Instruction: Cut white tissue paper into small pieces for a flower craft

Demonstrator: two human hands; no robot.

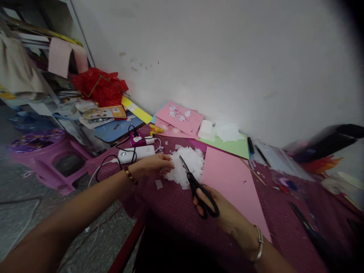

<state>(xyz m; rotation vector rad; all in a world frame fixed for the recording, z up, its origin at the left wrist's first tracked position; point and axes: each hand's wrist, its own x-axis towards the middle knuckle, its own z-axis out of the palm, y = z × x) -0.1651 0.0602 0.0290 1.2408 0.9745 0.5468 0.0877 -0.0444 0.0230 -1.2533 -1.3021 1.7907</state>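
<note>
My right hand [212, 201] grips a pair of scissors [193, 182] by the black handles. The blades look closed and point away from me over a heap of small white paper scraps [192, 165]. At the heap's left edge is my left hand [159, 163], its fingers pinched together; whatever is between them is too small or hidden to make out. A loose white scrap [158, 184] lies below that hand. To the right of the heap a pink sheet [231, 182] lies flat, partly behind my right hand.
Left of the heap are a white power strip [136, 153] with cables and a yellow glue gun [156, 130]. Decorated pink cards [180, 117] lean by the wall. A utility knife [301, 216] lies at right. A pink stool [54, 159] stands left of the table.
</note>
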